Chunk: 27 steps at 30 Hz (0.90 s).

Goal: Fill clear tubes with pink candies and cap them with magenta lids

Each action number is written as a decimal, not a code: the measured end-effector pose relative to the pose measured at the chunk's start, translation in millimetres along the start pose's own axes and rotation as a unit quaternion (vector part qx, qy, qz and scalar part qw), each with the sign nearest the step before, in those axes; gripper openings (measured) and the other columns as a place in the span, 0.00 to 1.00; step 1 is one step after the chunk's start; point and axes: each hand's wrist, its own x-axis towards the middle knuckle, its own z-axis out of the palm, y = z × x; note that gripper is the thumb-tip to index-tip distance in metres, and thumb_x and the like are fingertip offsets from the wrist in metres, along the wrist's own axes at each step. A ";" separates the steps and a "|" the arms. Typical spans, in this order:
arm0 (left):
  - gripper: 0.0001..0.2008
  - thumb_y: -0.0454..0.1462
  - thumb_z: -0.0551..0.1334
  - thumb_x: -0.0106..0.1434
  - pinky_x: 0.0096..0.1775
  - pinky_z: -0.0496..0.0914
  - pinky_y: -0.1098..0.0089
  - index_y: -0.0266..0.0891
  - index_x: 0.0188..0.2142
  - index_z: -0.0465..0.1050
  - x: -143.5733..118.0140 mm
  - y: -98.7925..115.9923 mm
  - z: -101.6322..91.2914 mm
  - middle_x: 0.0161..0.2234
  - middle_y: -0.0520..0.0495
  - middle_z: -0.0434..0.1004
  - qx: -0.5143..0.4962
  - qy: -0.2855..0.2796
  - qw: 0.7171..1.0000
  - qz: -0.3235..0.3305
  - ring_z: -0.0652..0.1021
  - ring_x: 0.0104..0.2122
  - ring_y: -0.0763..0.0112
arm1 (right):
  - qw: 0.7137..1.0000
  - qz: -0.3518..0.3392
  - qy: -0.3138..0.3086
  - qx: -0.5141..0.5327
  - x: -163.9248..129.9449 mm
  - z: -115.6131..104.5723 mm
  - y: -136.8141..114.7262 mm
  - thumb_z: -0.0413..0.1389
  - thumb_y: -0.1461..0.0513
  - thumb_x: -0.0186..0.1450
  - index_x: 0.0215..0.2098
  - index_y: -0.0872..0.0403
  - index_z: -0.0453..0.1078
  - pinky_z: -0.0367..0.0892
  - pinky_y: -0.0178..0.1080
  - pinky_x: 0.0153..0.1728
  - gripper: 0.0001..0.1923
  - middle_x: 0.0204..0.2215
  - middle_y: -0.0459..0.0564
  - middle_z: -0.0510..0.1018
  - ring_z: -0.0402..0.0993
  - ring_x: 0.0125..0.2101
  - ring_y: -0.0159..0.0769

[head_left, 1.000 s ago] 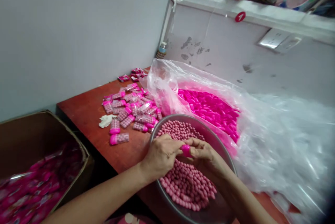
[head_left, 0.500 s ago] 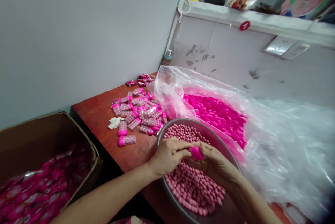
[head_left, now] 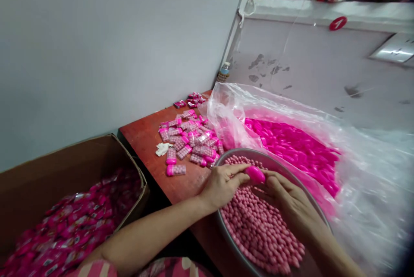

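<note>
My left hand [head_left: 224, 184] and my right hand [head_left: 287, 199] meet over a round metal bowl [head_left: 274, 165] full of small pink balls [head_left: 258, 229]. Between the fingertips of both hands is a bright pink capsule container [head_left: 255, 174], held just above the balls. Behind the bowl lies a big clear plastic bag [head_left: 355, 169] with a heap of bright pink capsule parts [head_left: 291, 145]. To the left of the bowl, a pile of filled capsules [head_left: 190, 136] lies on the red-brown table [head_left: 145, 134].
A cardboard box [head_left: 64, 169] at the lower left holds pink wrapped packets [head_left: 71, 221]. A crumpled white scrap [head_left: 162, 149] lies by the filled capsules. Small pink packets [head_left: 190, 100] and a little bottle [head_left: 224, 71] sit at the table's far corner by the wall.
The view has swung left, so bowl and hands sit further right in the picture. Both hands still hold the pink capsule; it now lies more sideways between the fingers.
</note>
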 end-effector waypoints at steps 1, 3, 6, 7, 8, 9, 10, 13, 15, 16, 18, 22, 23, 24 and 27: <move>0.15 0.35 0.59 0.60 0.46 0.69 0.70 0.39 0.47 0.73 3.7 -2.9 -5.7 0.44 0.48 0.77 -0.008 0.022 1.000 -0.015 0.76 0.43 0.68 | 0.997 -0.019 0.034 -0.060 -3.8 -5.6 -0.8 0.56 0.49 0.57 0.45 0.50 0.69 0.65 0.48 0.48 0.21 0.45 0.53 0.73 0.69 0.45 0.46; 0.17 0.36 0.59 0.60 0.47 0.69 0.68 0.38 0.48 0.71 14.2 -12.6 -23.1 0.46 0.47 0.76 0.008 0.076 0.996 -0.050 0.76 0.44 0.67 | 0.979 -0.048 0.111 -0.164 -15.2 -19.2 0.9 0.55 0.46 0.55 0.45 0.49 0.69 0.63 0.48 0.49 0.24 0.46 0.52 0.73 0.69 0.46 0.48; 0.17 0.37 0.59 0.59 0.46 0.70 0.66 0.36 0.48 0.71 36.6 -33.3 -58.2 0.45 0.46 0.76 0.079 0.145 0.982 -0.090 0.77 0.43 0.65 | 0.941 -0.040 0.228 -0.246 -40.8 -38.9 12.8 0.54 0.44 0.52 0.44 0.49 0.70 0.64 0.49 0.48 0.26 0.44 0.52 0.75 0.71 0.44 0.50; 0.18 0.37 0.58 0.60 0.48 0.68 0.65 0.35 0.49 0.70 44.7 -40.5 -70.0 0.47 0.44 0.75 0.087 0.155 0.980 -0.093 0.76 0.44 0.65 | 0.928 -0.027 0.266 -0.261 -50.0 -44.2 19.0 0.54 0.44 0.52 0.44 0.49 0.70 0.64 0.50 0.47 0.27 0.43 0.52 0.76 0.71 0.44 0.51; 0.18 0.36 0.57 0.60 0.49 0.67 0.63 0.33 0.49 0.70 52.3 -47.0 -80.9 0.48 0.42 0.74 0.097 0.167 0.976 -0.098 0.75 0.46 0.63 | 0.913 -0.015 0.302 -0.273 -58.5 -48.7 26.1 0.53 0.43 0.52 0.45 0.49 0.69 0.64 0.51 0.47 0.28 0.44 0.53 0.75 0.71 0.44 0.52; 0.19 0.36 0.57 0.60 0.51 0.65 0.62 0.32 0.50 0.69 58.7 -52.4 -90.3 0.49 0.41 0.73 0.108 0.174 0.974 -0.102 0.73 0.48 0.62 | 0.901 -0.004 0.331 -0.282 -65.8 -52.8 33.9 0.52 0.43 0.52 0.47 0.49 0.68 0.63 0.52 0.48 0.29 0.46 0.53 0.74 0.70 0.45 0.53; 0.20 0.36 0.57 0.59 0.53 0.62 0.61 0.31 0.51 0.68 63.4 -56.6 -97.9 0.51 0.40 0.71 0.119 0.179 0.971 -0.104 0.71 0.50 0.60 | 0.891 0.004 0.354 -0.285 -71.6 -56.6 41.9 0.52 0.43 0.53 0.48 0.49 0.67 0.62 0.52 0.48 0.30 0.47 0.53 0.73 0.69 0.47 0.53; 0.23 0.38 0.58 0.59 0.58 0.53 0.60 0.36 0.53 0.65 62.9 -62.1 -107.2 0.56 0.43 0.65 0.147 0.168 0.970 -0.100 0.63 0.56 0.59 | 0.876 0.019 0.405 -0.261 -79.2 -65.6 63.9 0.52 0.44 0.53 0.50 0.50 0.65 0.57 0.52 0.52 0.30 0.54 0.53 0.67 0.63 0.52 0.53; 0.26 0.42 0.58 0.59 0.58 0.50 0.59 0.39 0.56 0.62 50.6 -62.9 -101.7 0.57 0.45 0.62 0.157 0.135 0.973 -0.103 0.60 0.58 0.59 | 0.884 0.018 0.423 -0.195 -78.2 -67.4 73.1 0.56 0.47 0.52 0.53 0.51 0.61 0.54 0.51 0.54 0.33 0.57 0.54 0.61 0.58 0.55 0.52; 0.28 0.46 0.57 0.59 0.58 0.51 0.58 0.40 0.57 0.60 42.2 -63.2 -96.1 0.58 0.45 0.62 0.177 0.108 0.971 -0.115 0.60 0.58 0.58 | 0.896 0.012 0.422 -0.139 -76.4 -66.3 75.7 0.58 0.50 0.52 0.56 0.51 0.58 0.54 0.50 0.54 0.36 0.59 0.55 0.59 0.55 0.57 0.51; 0.33 0.50 0.56 0.58 0.58 0.50 0.57 0.40 0.59 0.55 24.4 -63.4 -81.6 0.59 0.44 0.59 0.162 0.021 0.974 -0.159 0.59 0.59 0.57 | 0.932 0.019 0.360 0.030 -71.0 -61.3 77.9 0.60 0.57 0.52 0.58 0.49 0.53 0.59 0.48 0.52 0.38 0.57 0.53 0.62 0.59 0.55 0.47; 0.37 0.53 0.56 0.57 0.60 0.48 0.59 0.44 0.62 0.48 -1.1 -54.6 -48.2 0.61 0.47 0.55 0.027 -0.107 0.971 -0.212 0.56 0.60 0.57 | 0.910 -0.008 0.336 0.241 -59.9 -50.7 79.8 0.57 0.70 0.45 0.54 0.51 0.60 0.65 0.43 0.47 0.37 0.51 0.47 0.71 0.68 0.48 0.44; 0.37 0.53 0.56 0.57 0.60 0.49 0.59 0.46 0.62 0.46 -4.8 -49.8 -39.8 0.61 0.49 0.54 0.002 -0.105 0.971 -0.215 0.56 0.60 0.57 | 0.900 -0.013 0.350 0.260 -60.6 -49.8 80.6 0.56 0.72 0.44 0.52 0.51 0.62 0.66 0.42 0.45 0.37 0.49 0.46 0.72 0.69 0.47 0.43; 0.38 0.53 0.56 0.56 0.60 0.49 0.59 0.48 0.62 0.45 -8.1 -44.3 -31.4 0.62 0.50 0.53 -0.011 -0.100 0.972 -0.212 0.56 0.60 0.57 | 0.890 -0.015 0.364 0.272 -64.0 -50.0 81.3 0.54 0.73 0.43 0.51 0.51 0.63 0.67 0.40 0.43 0.37 0.48 0.45 0.73 0.70 0.45 0.43; 0.40 0.53 0.59 0.54 0.60 0.48 0.60 0.47 0.62 0.43 -19.4 -29.9 -4.1 0.63 0.48 0.50 -0.029 -0.110 0.973 -0.199 0.54 0.61 0.55 | 0.873 0.007 0.390 0.292 -91.2 -60.9 84.3 0.52 0.75 0.42 0.51 0.50 0.64 0.69 0.38 0.36 0.38 0.46 0.44 0.75 0.74 0.40 0.42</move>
